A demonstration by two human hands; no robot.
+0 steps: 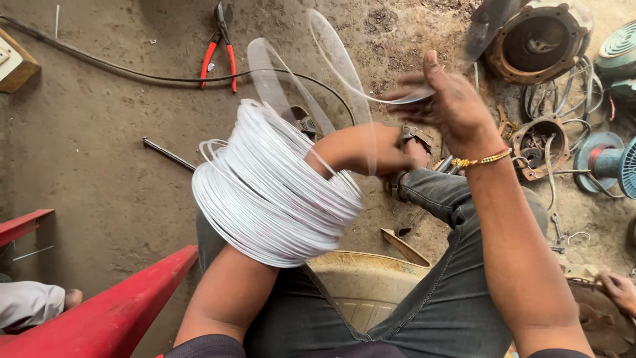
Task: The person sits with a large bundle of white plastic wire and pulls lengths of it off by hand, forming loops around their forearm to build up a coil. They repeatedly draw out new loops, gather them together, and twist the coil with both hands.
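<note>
Bare dirt floor [99, 146], dusty and brown under even daylight, with red-handled pliers [220, 46] lying near the top beside a black cable [132, 74] and a thin metal rod [169, 154] further down. Rusty motor housings [538, 41] and teal fan parts [613, 159] heaped at the right among loose wire loops. Red painted metal bars [106, 318] across the lower left corner

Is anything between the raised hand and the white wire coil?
Nothing blocks it. The right hand holds a loose loop of wire running back to the coil, which hangs around the left forearm.
</note>
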